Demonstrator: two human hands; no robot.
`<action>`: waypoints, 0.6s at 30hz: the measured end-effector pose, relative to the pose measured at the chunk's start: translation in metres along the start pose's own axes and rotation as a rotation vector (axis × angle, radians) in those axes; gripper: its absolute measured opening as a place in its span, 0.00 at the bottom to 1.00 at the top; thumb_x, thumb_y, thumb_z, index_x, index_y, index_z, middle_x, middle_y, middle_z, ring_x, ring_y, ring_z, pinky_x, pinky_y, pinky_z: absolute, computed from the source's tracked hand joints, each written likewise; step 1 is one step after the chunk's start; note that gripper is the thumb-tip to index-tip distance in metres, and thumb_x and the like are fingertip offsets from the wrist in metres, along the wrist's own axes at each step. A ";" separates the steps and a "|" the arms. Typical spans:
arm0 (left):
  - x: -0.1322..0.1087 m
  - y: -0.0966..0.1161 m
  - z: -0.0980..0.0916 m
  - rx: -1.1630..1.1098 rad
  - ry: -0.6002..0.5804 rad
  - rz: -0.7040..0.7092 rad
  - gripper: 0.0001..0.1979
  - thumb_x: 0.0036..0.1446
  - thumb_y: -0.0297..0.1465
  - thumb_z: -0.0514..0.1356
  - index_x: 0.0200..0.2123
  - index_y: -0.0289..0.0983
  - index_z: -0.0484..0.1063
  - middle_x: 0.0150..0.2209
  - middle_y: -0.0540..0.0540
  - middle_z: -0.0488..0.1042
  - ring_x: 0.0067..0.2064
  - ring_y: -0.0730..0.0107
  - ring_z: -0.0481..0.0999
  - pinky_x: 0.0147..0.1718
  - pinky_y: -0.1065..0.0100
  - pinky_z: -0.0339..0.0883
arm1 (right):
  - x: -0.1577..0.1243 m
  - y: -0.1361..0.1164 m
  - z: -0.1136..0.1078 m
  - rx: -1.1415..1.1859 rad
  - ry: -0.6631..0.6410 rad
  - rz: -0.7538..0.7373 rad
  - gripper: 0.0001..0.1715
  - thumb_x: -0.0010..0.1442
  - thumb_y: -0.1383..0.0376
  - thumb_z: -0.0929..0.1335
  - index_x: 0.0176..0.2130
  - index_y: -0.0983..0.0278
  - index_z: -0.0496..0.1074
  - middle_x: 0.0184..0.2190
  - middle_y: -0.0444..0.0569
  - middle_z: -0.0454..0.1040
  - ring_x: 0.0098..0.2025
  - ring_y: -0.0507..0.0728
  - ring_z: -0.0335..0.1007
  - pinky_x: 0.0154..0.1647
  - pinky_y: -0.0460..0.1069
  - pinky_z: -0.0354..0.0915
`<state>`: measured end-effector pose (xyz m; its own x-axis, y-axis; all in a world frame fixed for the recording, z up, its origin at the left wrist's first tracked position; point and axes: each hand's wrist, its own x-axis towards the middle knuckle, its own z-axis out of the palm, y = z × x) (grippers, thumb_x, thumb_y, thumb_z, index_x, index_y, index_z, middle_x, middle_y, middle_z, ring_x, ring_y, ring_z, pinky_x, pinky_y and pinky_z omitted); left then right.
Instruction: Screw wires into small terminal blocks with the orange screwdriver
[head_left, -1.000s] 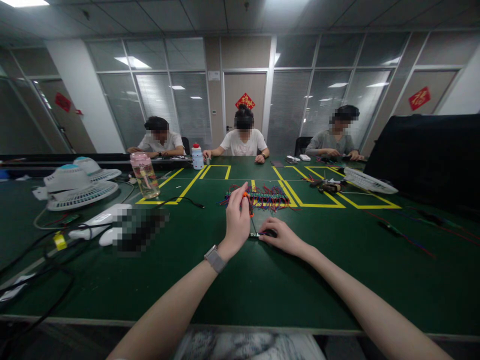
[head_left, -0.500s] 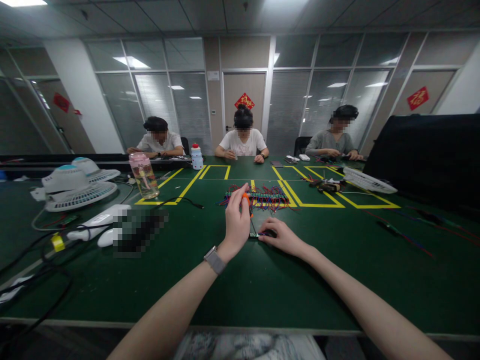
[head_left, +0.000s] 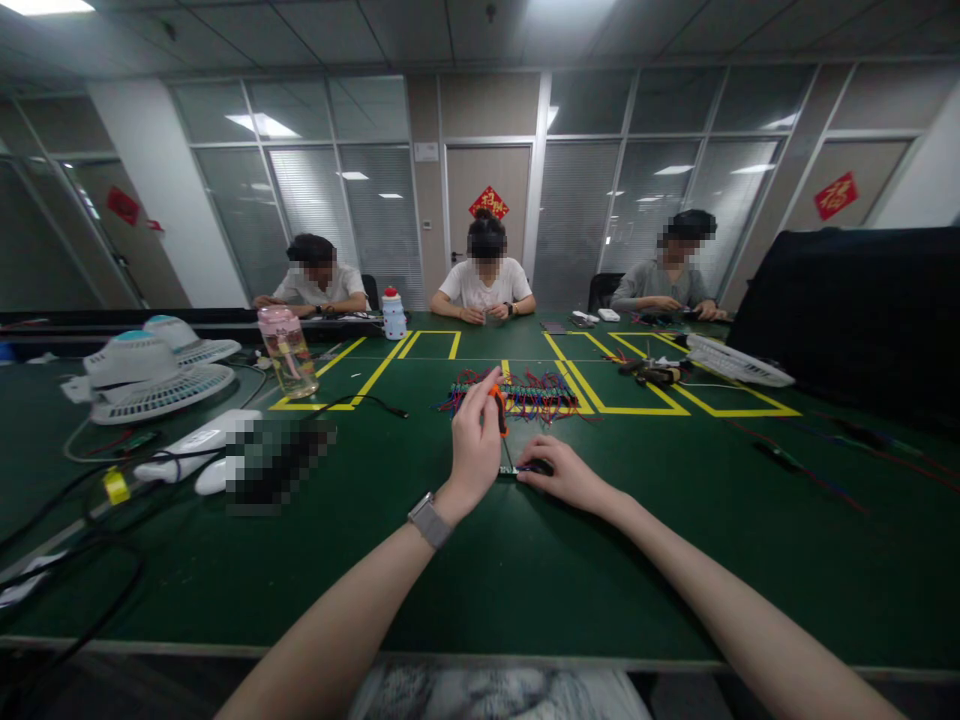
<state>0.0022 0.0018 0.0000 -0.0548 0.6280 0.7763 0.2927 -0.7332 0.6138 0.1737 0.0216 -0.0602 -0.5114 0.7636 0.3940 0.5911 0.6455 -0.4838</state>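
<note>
My left hand (head_left: pixel 474 430) is closed round the orange and black handle of a screwdriver (head_left: pixel 501 408), held nearly upright. Its thin shaft runs down to a small green circuit board (head_left: pixel 508 471) on the table. Fingers of my right hand (head_left: pixel 559 468) pinch the right end of that board and partly cover it. Something dark, perhaps wires, shows under the right fingers. Just beyond both hands lies a row of small circuit boards with red and blue wires (head_left: pixel 536 395).
On the left are white fans (head_left: pixel 161 385), a pink-capped bottle (head_left: pixel 289 355), a power strip (head_left: pixel 199 440) and black cables. Yellow tape (head_left: pixel 637 410) marks the green table (head_left: pixel 450 590). Tools (head_left: pixel 652 372) and wired boards (head_left: pixel 780 458) lie right. Three people sit opposite.
The screwdriver handle has turned and shifted slightly in my left hand. My right hand holds its place on the board. Across the table, the middle person's hands have come together.
</note>
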 end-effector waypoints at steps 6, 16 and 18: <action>-0.001 0.005 -0.002 0.114 0.033 0.012 0.11 0.60 0.33 0.56 0.44 0.40 0.73 0.41 0.45 0.68 0.42 0.68 0.70 0.42 0.67 0.66 | -0.001 -0.002 0.000 0.000 0.003 -0.008 0.05 0.55 0.64 0.71 0.34 0.63 0.75 0.36 0.48 0.72 0.40 0.57 0.67 0.44 0.51 0.62; -0.002 0.001 -0.001 -0.047 -0.013 0.006 0.16 0.64 0.30 0.49 0.52 0.40 0.67 0.48 0.44 0.72 0.49 0.67 0.71 0.48 0.65 0.64 | -0.001 -0.003 -0.001 0.005 -0.002 -0.009 0.06 0.55 0.63 0.71 0.35 0.63 0.76 0.36 0.48 0.72 0.40 0.56 0.68 0.44 0.51 0.62; -0.002 0.002 -0.001 0.012 0.004 0.018 0.14 0.62 0.31 0.52 0.49 0.40 0.70 0.44 0.44 0.72 0.45 0.68 0.72 0.45 0.66 0.66 | -0.001 -0.002 -0.001 -0.005 -0.001 -0.007 0.06 0.55 0.63 0.71 0.35 0.62 0.76 0.36 0.48 0.72 0.40 0.57 0.67 0.45 0.51 0.62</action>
<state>0.0021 -0.0011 -0.0007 -0.0536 0.6136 0.7878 0.3050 -0.7412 0.5980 0.1734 0.0195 -0.0584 -0.5164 0.7589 0.3967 0.5905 0.6511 -0.4768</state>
